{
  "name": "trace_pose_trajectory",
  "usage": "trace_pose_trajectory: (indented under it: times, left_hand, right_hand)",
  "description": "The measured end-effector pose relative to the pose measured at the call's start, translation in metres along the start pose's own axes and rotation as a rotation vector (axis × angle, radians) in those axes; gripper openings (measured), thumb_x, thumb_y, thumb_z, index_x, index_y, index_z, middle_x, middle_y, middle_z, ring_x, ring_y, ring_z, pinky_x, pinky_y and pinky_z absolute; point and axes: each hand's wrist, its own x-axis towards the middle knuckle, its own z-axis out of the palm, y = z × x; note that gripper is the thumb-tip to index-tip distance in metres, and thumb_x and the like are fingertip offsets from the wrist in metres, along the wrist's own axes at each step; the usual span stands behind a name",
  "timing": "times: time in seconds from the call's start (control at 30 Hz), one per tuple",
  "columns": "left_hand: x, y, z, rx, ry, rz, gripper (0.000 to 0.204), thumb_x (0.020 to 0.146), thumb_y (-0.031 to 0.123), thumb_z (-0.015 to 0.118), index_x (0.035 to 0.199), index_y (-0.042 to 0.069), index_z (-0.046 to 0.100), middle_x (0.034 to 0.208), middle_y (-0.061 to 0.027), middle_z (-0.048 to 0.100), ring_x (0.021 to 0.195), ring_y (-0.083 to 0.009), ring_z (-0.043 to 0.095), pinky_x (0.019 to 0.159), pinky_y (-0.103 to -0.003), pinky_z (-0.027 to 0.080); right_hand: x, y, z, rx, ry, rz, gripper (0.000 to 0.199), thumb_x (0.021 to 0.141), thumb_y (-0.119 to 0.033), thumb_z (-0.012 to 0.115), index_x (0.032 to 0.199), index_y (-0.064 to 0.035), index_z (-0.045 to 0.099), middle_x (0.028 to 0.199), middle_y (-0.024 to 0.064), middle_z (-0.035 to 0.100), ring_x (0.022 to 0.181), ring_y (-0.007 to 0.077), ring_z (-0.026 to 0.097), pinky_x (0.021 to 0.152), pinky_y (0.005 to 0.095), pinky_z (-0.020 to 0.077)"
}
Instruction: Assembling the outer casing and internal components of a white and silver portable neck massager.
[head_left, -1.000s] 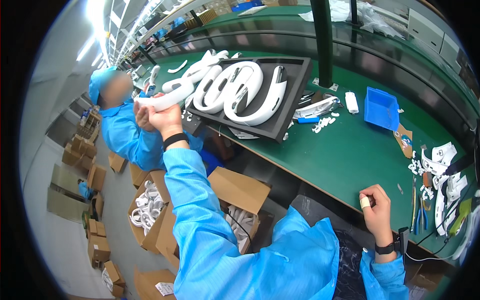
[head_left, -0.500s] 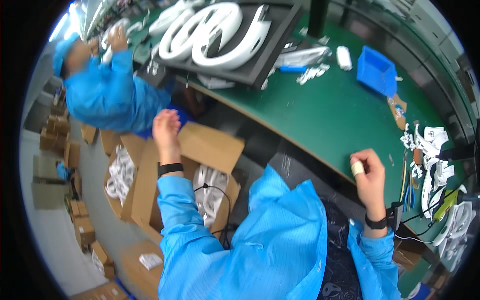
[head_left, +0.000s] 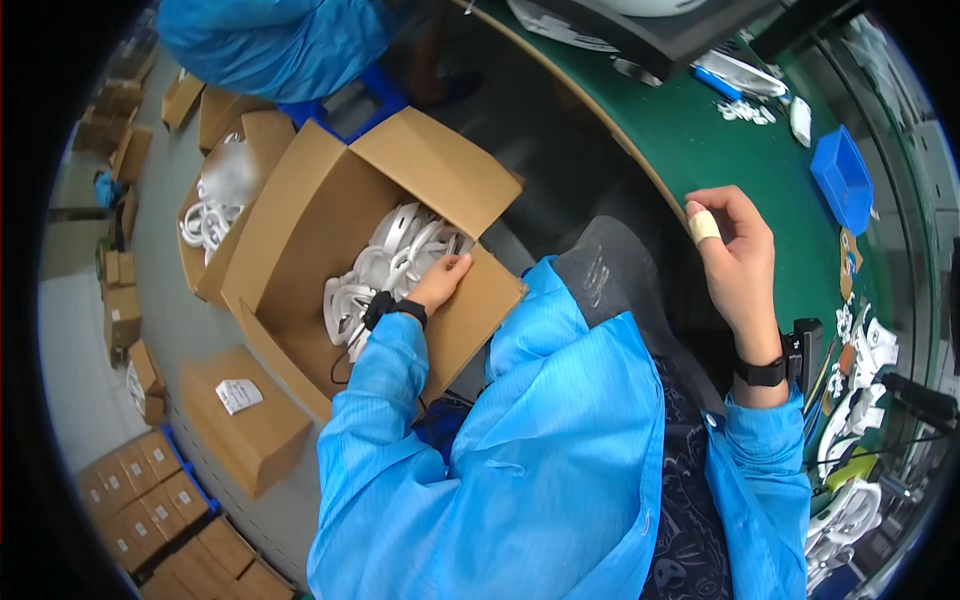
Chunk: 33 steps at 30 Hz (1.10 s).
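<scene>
My left hand reaches over the near side of an open cardboard box, right beside the white plastic parts heaped inside. Its fingers are bent and partly hidden, so I cannot tell whether they grip a part. The parts are curved and ring-like, lying loosely on one another. My right hand hovers by the green worktable's edge, with fingers curled in and thumb against the index finger. I see nothing in it. A pale yellow wrap circles its thumb.
Another box of white parts stands behind, and a closed box lies at left. A person in blue is at the top beside a blue stool. The green worktable bears a blue tray and small white pieces.
My left hand has come down from above the box flap to the white parts. The view has swung down and left; my right hand keeps its curled shape.
</scene>
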Motion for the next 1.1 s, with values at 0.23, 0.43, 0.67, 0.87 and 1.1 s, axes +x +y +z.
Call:
trace_pose_trajectory:
  times: [0.23,0.43,0.67,0.87,1.1]
  left_hand:
    - [0.085,-0.115,-0.063,0.203,0.287,-0.15,0.05,0.091,0.041,0.068,0.12,0.001,0.068,0.118,-0.0197,0.071,0.115,-0.0328,0.064,0.099,-0.042,0.048]
    - [0.125,-0.207,-0.132,0.339,0.601,-0.407,0.048,0.084,0.038,0.068,0.118,0.004,0.068,0.121,-0.0235,0.069,0.117,-0.0385,0.063,0.102,-0.046,0.049]
    - [0.168,-0.193,-0.146,0.529,0.387,-0.421,0.042,0.084,0.038,0.067,0.118,0.014,0.073,0.125,-0.02,0.069,0.13,-0.0397,0.054,0.113,-0.046,0.039]
    - [0.218,-0.174,-0.144,0.878,0.179,-0.31,0.04,0.091,0.042,0.06,0.126,0.026,0.072,0.139,-0.0088,0.063,0.15,-0.044,0.023,0.124,-0.056,0.008]
    - [0.253,-0.195,-0.141,0.909,-0.035,-0.3,0.058,0.091,0.048,0.06,0.137,0.012,0.061,0.142,-0.0197,0.057,0.132,-0.0403,0.053,0.109,-0.048,0.043]
  right_hand:
    - [0.052,-0.021,0.05,-0.543,-0.164,-0.332,0.023,0.081,-0.012,0.078,0.094,-0.0038,0.06,0.085,0.0116,0.059,0.078,0.0298,0.061,0.068,0.0391,0.0502]
    - [0.091,-0.014,0.074,-0.596,-0.201,-0.373,0.024,0.079,-0.007,0.08,0.081,-0.005,0.056,0.073,0.0096,0.055,0.061,0.026,0.056,0.056,0.0361,0.0449]
    - [0.085,-0.008,0.074,-0.615,-0.173,-0.223,0.029,0.08,-0.002,0.081,0.079,-0.0055,0.053,0.067,0.0034,0.046,0.051,0.0143,0.041,0.047,0.0288,0.0311]
    - [0.094,-0.014,0.068,-0.764,-0.221,-0.277,0.033,0.079,-0.003,0.082,0.077,-0.0082,0.049,0.064,0.0038,0.042,0.049,0.0166,0.04,0.046,0.0322,0.0284]
    - [0.103,-0.006,0.058,-0.762,-0.221,-0.311,0.034,0.073,-0.002,0.081,0.075,-0.0093,0.048,0.063,0.006,0.043,0.052,0.0259,0.045,0.048,0.0379,0.0315]
